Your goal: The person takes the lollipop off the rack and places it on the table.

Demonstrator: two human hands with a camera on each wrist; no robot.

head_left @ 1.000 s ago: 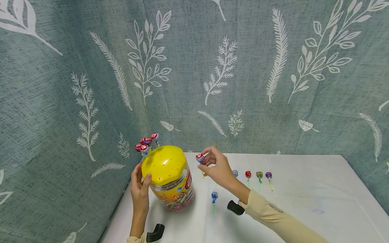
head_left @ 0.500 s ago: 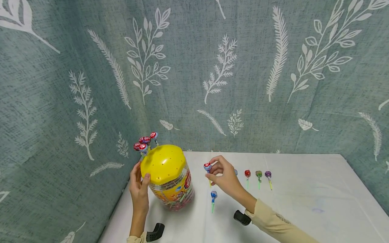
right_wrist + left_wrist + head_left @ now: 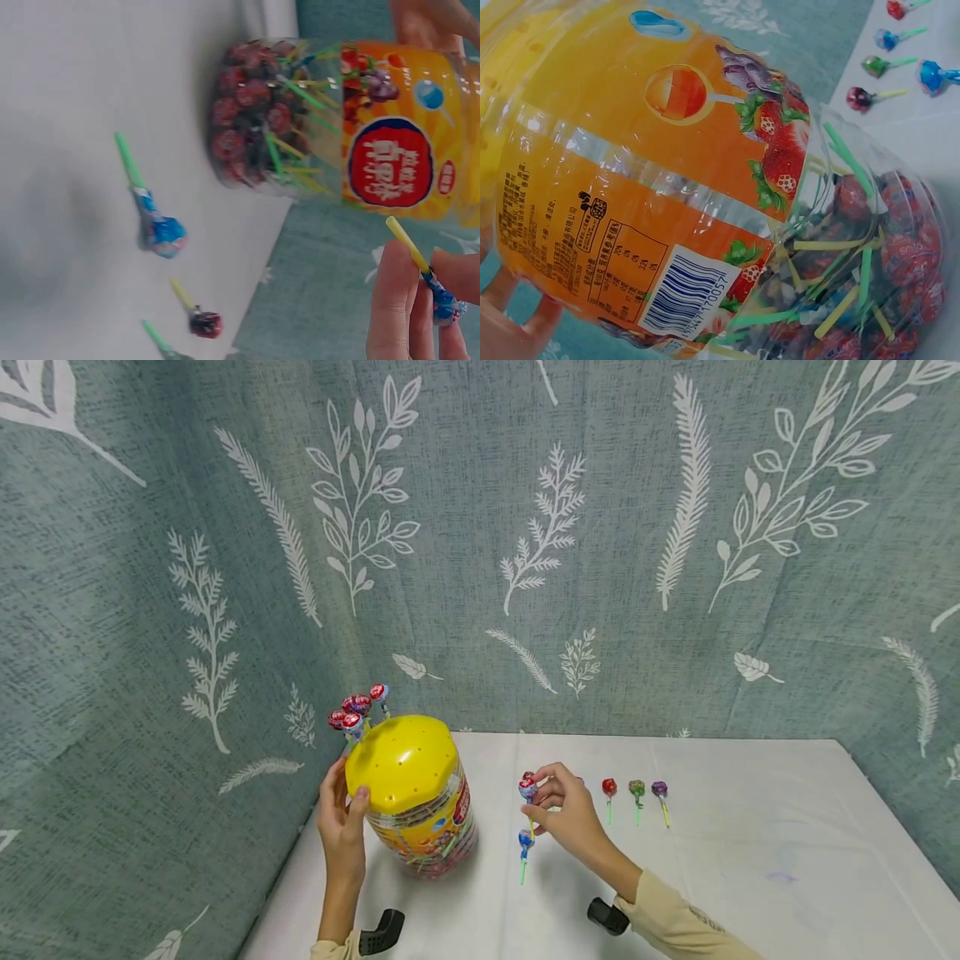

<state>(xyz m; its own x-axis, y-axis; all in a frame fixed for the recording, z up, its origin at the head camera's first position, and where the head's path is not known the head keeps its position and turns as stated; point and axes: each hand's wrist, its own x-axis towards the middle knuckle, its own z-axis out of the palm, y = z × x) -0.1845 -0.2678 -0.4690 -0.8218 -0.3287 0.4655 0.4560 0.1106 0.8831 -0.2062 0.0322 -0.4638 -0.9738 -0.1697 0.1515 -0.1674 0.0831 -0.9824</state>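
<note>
A clear plastic jar (image 3: 423, 843) with a yellow lid (image 3: 405, 764) and an orange label (image 3: 630, 150) stands tilted on the table. My left hand (image 3: 343, 839) grips it at the lid, thumb on the near side. Several red-and-blue wrapped lollipops (image 3: 352, 721) poke up from the lid's left edge. Between thumb and fingers, my right hand (image 3: 573, 810) pinches a lollipop (image 3: 444, 301) by its yellow stick (image 3: 409, 244), right of the jar. Just below it in the head view lies a blue lollipop (image 3: 524, 841) with a green stick.
Lying in a row to the right are a red lollipop (image 3: 609, 787), a green one (image 3: 637, 789) and a purple one (image 3: 659, 789); others are partly behind the right hand. More lollipops (image 3: 251, 112) fill the jar's bottom. A leaf-patterned curtain (image 3: 450, 527) hangs behind the white table (image 3: 750, 860).
My right hand has moved right and a little down, away from the jar, carrying the lollipop over the table near the blue one. The left hand keeps its grip on the jar.
</note>
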